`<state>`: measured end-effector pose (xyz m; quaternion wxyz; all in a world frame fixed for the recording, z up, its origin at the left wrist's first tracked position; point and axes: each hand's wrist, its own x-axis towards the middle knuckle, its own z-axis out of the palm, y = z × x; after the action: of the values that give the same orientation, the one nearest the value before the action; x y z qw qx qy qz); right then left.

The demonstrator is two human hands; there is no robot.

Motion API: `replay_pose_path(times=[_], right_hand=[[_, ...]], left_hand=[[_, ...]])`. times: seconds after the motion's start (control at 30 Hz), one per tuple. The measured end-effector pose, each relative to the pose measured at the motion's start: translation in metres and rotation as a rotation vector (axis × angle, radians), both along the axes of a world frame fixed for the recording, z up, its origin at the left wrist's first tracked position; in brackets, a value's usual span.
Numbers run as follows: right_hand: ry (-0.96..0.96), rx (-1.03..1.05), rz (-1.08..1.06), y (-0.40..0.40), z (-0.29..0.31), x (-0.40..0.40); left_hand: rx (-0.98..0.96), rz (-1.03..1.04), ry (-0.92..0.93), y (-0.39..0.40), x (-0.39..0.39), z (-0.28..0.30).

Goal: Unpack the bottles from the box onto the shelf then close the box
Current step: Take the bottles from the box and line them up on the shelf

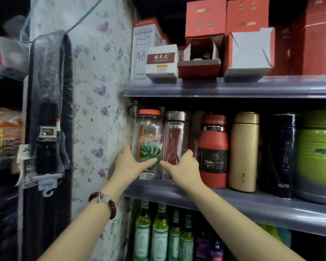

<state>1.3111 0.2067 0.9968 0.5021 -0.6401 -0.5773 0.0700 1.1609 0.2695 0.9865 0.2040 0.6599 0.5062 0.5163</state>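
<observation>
Bottle (149, 144) standing at the shelf's (233, 202) left end beside a clear flask (175, 144) | left hand (128, 164) and right hand (184, 166) cupping both, grips spread | step: placing | next: likely returning to the unseen box.

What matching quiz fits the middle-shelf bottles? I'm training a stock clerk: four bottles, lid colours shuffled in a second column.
Bottles:
1. leaf-print clear bottle
2. plain clear glass bottle
3. red bottle
4. gold flask

Lids:
A. gold
B. orange
C. red
D. silver

Pairs: 1-B, 2-D, 3-C, 4-A
</observation>
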Motion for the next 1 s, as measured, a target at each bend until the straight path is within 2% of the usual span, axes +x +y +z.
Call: replay_pose_path(times=[0.1, 0.2, 0.37, 0.43, 0.6, 0.83, 0.9, 1.0], right_hand=[[0.104, -0.02, -0.051, 0.015, 0.008, -0.008], [0.09, -0.002, -0.079, 0.022, 0.009, -0.003], [0.237, -0.051, 0.091, 0.022, 0.004, 0.016], [0.214, -0.074, 0.102, 0.02, 0.004, 0.015], [0.045, -0.009, -0.108, 0.024, 0.003, 0.0], [0.218, -0.075, 0.121, 0.018, 0.002, 0.021], [0.203, -0.09, 0.133, 0.018, 0.001, 0.018], [0.092, -0.045, 0.028, 0.02, -0.002, 0.006]], left_hand=[[0.001, -0.048, -0.009, 0.013, 0.003, -0.003], [-0.007, -0.07, -0.016, 0.018, 0.0, -0.001], [-0.106, -0.308, -0.064, 0.027, -0.023, 0.003], [-0.093, -0.342, -0.065, 0.027, -0.024, 0.002], [-0.033, -0.3, -0.099, 0.026, -0.014, -0.005], [-0.024, -0.328, -0.078, 0.024, -0.017, -0.006], [-0.028, -0.337, -0.083, 0.025, -0.016, -0.005], [-0.005, -0.309, -0.077, 0.027, -0.014, -0.005]])
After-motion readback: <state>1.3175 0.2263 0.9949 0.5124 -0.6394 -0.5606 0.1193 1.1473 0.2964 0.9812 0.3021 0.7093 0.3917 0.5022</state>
